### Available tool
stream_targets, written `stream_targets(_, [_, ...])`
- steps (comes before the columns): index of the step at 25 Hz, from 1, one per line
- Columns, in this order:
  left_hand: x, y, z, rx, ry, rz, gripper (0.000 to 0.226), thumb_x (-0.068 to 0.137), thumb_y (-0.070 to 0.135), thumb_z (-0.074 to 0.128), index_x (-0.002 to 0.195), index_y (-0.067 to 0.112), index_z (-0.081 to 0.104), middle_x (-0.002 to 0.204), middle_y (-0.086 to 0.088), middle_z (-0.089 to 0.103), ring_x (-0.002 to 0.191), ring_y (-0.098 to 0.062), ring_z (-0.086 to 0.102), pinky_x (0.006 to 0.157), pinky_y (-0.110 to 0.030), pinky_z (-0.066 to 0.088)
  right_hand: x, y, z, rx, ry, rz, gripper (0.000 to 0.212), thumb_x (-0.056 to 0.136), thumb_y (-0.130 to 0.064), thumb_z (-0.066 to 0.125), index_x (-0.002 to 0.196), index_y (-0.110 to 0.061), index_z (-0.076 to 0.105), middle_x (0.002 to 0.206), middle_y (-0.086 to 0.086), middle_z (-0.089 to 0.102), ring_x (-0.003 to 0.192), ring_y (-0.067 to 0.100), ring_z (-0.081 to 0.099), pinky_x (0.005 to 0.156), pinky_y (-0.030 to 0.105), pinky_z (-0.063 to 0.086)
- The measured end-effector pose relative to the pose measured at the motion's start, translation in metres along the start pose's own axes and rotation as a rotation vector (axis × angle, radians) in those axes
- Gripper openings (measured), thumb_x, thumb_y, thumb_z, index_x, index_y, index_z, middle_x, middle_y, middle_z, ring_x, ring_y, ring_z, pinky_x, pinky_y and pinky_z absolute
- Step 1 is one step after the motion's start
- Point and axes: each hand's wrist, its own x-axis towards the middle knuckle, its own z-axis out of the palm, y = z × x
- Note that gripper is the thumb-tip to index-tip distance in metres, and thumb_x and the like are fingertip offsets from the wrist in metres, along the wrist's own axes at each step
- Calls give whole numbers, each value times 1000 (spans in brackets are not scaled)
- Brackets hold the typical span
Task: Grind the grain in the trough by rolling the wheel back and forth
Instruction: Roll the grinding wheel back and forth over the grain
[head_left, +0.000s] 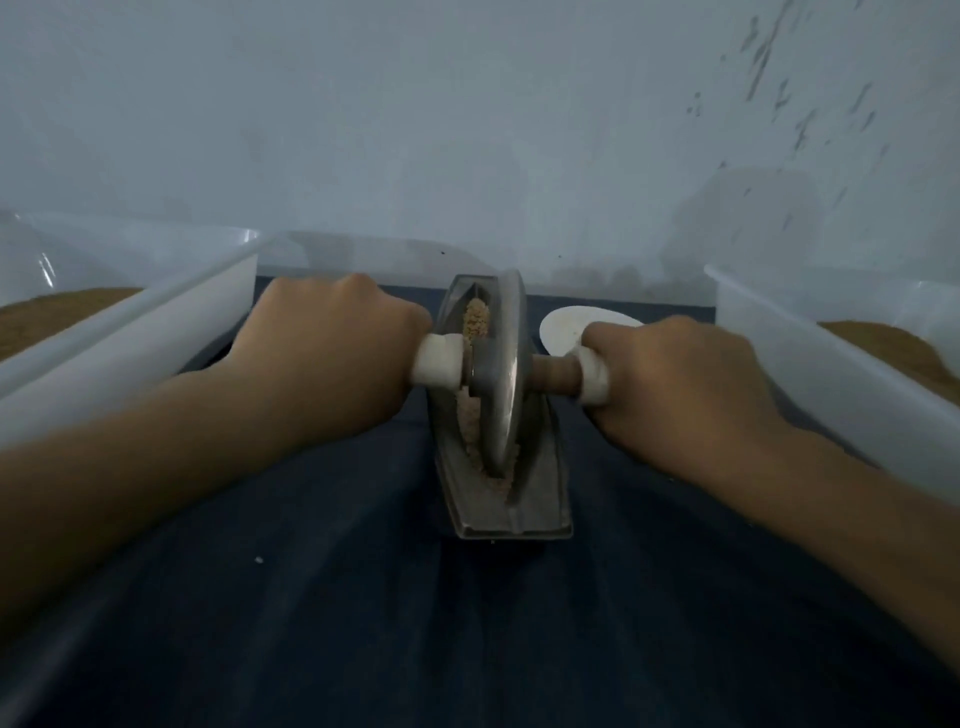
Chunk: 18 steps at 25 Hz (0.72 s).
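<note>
A grey boat-shaped metal trough (540, 499) lies lengthwise on a dark blue cloth, its near end toward me. Pale tan grain (475, 322) fills its groove at the far end and lies along the wheel's left side. A grey metal wheel (501, 374) stands upright in the groove around the trough's middle, on a wooden axle (553, 371) with white-wrapped handles. My left hand (332, 348) grips the left handle (439, 364). My right hand (675, 384) grips the right handle (595, 379).
A translucent plastic bin (130, 322) holding brown powder stands at the left, and another bin (831, 358) with brown powder at the right. A white round lid (563, 327) lies behind my right hand. A pale wall rises close behind the trough.
</note>
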Motion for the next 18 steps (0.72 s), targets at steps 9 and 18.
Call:
stream_targets(9, [46,8,13,-97,-323,-183,13,89,34,59,98,28,66,82,0,57,75,-26,61,60,-34,42,62,-14,18,56,-488,107,5,91,-30,63,96,-27,64,89,-1,65,83,25,64,63,31,43])
stream_targets(18, [40,10,24,-40,-214,-218,9,87,34,60,87,25,65,70,-1,51,60,-27,54,53,-31,36,52,-15,29,-48,-358,143,6,89,-32,66,94,-28,65,81,-3,63,68,23,60,56,28,33])
